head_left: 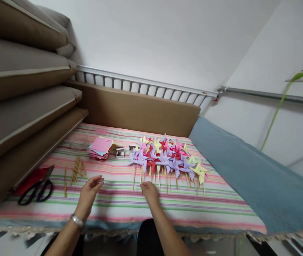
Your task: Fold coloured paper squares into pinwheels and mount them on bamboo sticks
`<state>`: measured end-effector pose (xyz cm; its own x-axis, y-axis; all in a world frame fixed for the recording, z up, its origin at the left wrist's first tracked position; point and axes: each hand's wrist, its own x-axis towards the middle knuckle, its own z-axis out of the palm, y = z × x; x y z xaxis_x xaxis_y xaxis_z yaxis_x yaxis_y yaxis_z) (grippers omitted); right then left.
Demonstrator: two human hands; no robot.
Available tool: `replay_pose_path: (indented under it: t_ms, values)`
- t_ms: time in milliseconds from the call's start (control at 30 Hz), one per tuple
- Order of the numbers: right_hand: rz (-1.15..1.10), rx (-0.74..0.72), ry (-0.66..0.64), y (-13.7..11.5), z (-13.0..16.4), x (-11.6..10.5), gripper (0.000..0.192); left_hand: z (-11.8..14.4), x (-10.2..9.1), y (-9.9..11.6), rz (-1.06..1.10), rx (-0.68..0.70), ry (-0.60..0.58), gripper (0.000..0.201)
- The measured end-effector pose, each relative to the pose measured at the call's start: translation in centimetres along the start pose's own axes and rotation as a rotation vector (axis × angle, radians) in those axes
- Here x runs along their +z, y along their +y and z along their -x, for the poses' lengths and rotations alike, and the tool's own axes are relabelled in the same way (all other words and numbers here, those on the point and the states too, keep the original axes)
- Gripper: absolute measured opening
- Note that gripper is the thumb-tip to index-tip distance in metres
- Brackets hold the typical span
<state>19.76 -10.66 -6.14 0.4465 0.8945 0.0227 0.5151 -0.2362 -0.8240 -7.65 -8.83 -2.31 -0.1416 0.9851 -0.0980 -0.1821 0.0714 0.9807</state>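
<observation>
My right hand (149,192) is closed in a pinch on the lower part of a thin wooden stick of a purple paper pinwheel (142,159), at the left front of a cluster of pinwheels (164,153). To its left, my left hand (90,188) hovers over the striped cloth with its fingers loosely curled and apart. One thin stick (81,174) reaches up to the back of this hand; whether it touches is unclear. More wooden sticks (75,169) lie just beyond. A silvery watch is on the left wrist.
Black-handled scissors (39,188) and red material (31,181) lie at left. A stack of coloured paper squares (100,146) stands behind the sticks, with small metallic-looking pieces (119,152) beside it. Large brown-grey cushions (28,99) rise at left; a brown panel (135,110) stands at the back.
</observation>
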Motion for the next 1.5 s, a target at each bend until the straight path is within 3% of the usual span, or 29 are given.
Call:
replay_pose_path:
  t_ms: [167,300,467,600,733,800,933,1067,1267,1500]
  values:
    - [-0.099,-0.105,0.071,0.0,3.4,-1.1,0.034,0.1,-5.3,-0.1,0.032,0.071,0.172,0.042]
    - [-0.171,-0.224,-0.060,-2.4,5.7,-0.1,0.033,2.4,-7.7,-0.4,0.093,0.134,0.313,0.036]
    - [-0.197,-0.349,-0.248,-7.1,4.9,3.8,0.020,2.4,-6.9,1.5,0.258,0.218,0.372,0.029]
    - [-0.181,-0.385,-0.245,-9.8,1.4,6.5,0.019,-1.2,-6.0,4.8,0.424,0.323,0.431,0.024]
    - [-0.151,-0.422,-0.187,-11.4,-2.6,8.2,0.021,-5.5,-4.9,6.9,0.603,0.305,0.434,0.024]
    - [-0.113,-0.457,-0.150,-12.2,-4.2,8.7,0.021,-7.2,-4.6,6.4,0.665,0.271,0.440,0.026]
    - [0.011,-0.571,-0.103,-14.5,-6.4,9.8,0.020,-9.1,-4.6,3.6,0.698,0.163,0.456,0.028]
    - [0.125,-0.721,-0.171,-17.5,-8.3,12.0,0.023,-9.9,-4.6,2.0,0.674,0.120,0.429,0.027]
    - [0.288,-0.775,-0.288,-19.2,-10.7,15.1,0.041,-10.3,-5.0,3.2,0.672,0.079,0.432,0.026]
    - [0.374,-0.760,-0.314,-18.9,-11.0,15.7,0.039,-10.1,-4.9,4.0,0.722,0.051,0.392,0.026]
